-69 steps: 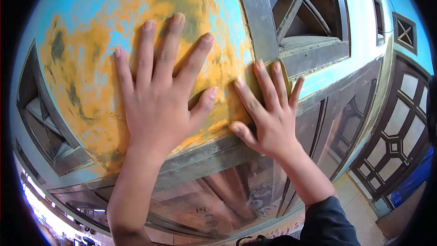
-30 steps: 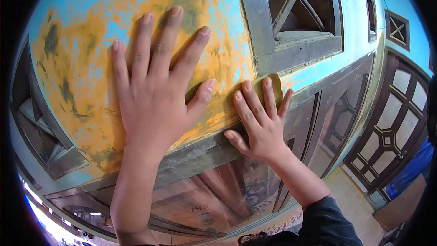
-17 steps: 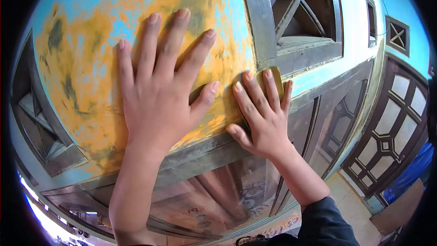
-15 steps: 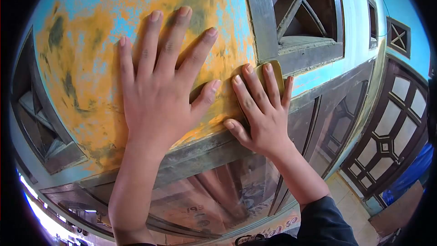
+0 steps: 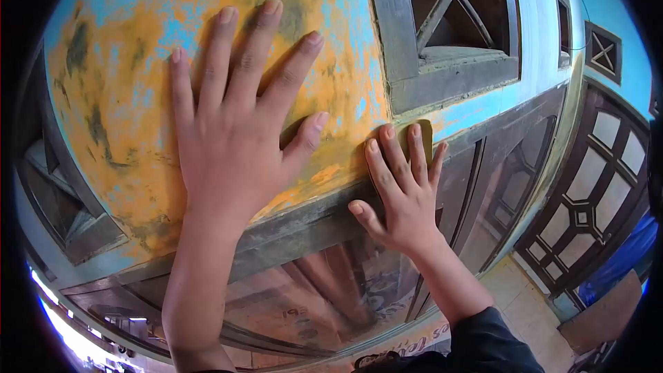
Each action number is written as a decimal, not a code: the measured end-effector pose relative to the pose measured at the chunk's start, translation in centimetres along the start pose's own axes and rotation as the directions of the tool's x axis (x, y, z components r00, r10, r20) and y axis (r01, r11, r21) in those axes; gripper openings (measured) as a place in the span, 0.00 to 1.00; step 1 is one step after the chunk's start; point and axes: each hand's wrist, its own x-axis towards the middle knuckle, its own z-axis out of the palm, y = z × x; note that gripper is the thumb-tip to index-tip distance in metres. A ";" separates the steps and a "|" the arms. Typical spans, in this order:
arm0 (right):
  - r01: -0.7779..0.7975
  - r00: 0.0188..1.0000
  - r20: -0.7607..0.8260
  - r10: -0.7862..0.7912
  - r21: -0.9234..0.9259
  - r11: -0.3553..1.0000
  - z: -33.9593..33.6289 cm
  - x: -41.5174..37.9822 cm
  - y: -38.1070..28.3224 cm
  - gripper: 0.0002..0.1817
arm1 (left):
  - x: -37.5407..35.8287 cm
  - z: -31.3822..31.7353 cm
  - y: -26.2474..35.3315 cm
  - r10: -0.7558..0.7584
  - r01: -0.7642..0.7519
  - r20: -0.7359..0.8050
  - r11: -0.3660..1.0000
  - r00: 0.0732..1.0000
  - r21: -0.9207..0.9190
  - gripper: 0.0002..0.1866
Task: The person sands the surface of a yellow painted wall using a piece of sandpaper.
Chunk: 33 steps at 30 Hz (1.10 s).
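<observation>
While the right hand (image 5: pixel 404 200) lay flat over it, the olive-brown pad (image 5: pixel 427 139) sat on the wall just below the lower left corner of the vent frame (image 5: pixel 452 86), the big wooden one with crossed bars. Only a strip of pad showed past the fingers; rest hidden, so couldn't tell its full outline. Right hand state: fingers extended, slightly fanned, thumb angled out to the side, no pinch visible. Left hand (image 5: pixel 231 145) was left of the vent frame, palm down on the wall patch (image 5: pixel 349 90), fingers and thumb spread wide, nothing seen under it. Patch was orange over light blue with grey-green smears, running right up to the vent frame's left edge. Below the vent frame: wooden rail (image 5: pixel 304 226), then a glossy pane (image 5: pixel 321 290) with lettering, partly legible at best. Dark sleeve (image 5: pixel 490 345) on the right arm, well below the vent frame. Far left of the vent frame, a second vent (image 5: pixel 90 233). To its right, a small crossed vent (image 5: pixel 603 53), panelled door (image 5: pixel 583 186) under that, blue sheet (image 5: pixel 619 255) beside the door, tiled floor (image 5: pixel 521 304) lower down.
</observation>
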 end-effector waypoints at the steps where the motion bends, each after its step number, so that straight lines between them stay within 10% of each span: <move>1: 0.002 1.000 -0.011 -0.003 -0.020 1.000 0.1 0.2 -0.1 0.38 | 0.1 0.0 -0.1 -0.006 0.006 -0.005 1.000 1.000 0.004 0.33; 33: 0.062 0.996 -0.060 -0.064 -0.029 0.998 1.1 0.7 1.5 0.36 | -0.1 0.0 -0.1 0.000 0.000 0.000 1.000 1.000 -0.017 0.33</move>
